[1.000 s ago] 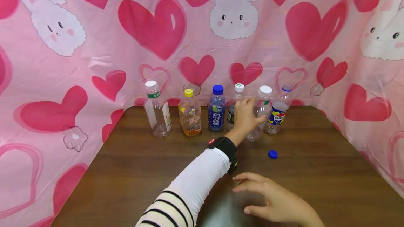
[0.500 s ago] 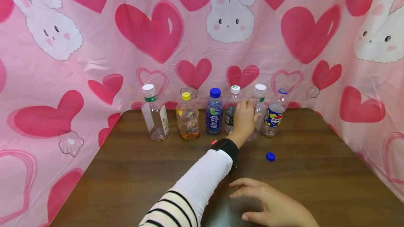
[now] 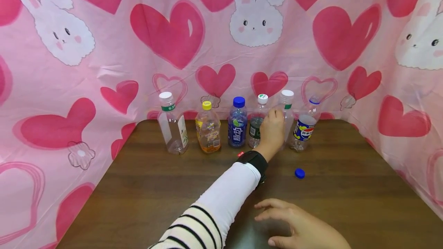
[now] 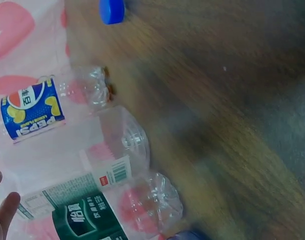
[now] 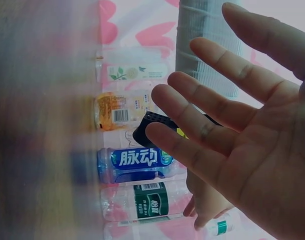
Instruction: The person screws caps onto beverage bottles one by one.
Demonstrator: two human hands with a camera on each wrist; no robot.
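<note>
My left hand point(image 3: 272, 131) is at the front of a clear square bottle point(image 3: 288, 116) with a white cap, fingers close together and overlapping its side. In the left wrist view two fingertips point(image 4: 9, 206) show against the bottle, some way apart and not wrapped round it. To its left stands a clear bottle with a dark green label point(image 3: 254, 128), to its right a Pepsi bottle point(image 3: 304, 128) without a cap. My right hand point(image 5: 252, 135), with fingers spread and nothing held, hovers over the front of the table; a blue cap point(image 3: 299, 173) lies beyond it.
Farther left in the row stand a blue-capped drink bottle point(image 3: 237, 124), a yellow-capped bottle point(image 3: 209, 131) with some orange liquid, and another white-capped clear bottle point(image 3: 174, 130). A pink curtain point(image 3: 214, 49) hangs close behind the brown wooden table point(image 3: 155, 187).
The square bottle has shifted slightly back, into line with the row. My left hand's spread fingers have drawn together at it. The right hand keeps its place.
</note>
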